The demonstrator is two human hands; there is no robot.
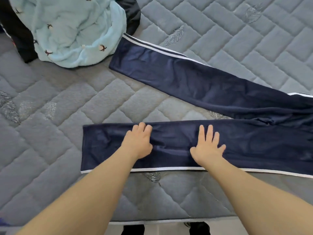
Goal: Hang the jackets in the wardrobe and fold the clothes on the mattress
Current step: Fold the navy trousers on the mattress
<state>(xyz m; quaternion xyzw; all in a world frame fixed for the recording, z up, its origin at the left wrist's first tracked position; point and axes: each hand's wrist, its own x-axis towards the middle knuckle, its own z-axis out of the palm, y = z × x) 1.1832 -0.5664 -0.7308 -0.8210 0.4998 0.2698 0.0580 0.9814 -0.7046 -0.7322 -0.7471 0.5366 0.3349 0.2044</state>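
Smoothing is the step in hand: navy track pants [194,82] with white side stripes lie spread on the grey quilted mattress [50,116], legs splayed apart, the near leg running along the mattress edge. Both hands rest on that near leg. The left hand [138,141] presses with fingers partly bent, gripping nothing that I can see; the right hand [208,146] lies flat with fingers spread. To do this well, I would sweep outward toward the cuff to clear the wrinkles under the left hand, then bring the far leg over so the stripes line up. A light blue fleece garment [72,31] waits, crumpled, at the far left.
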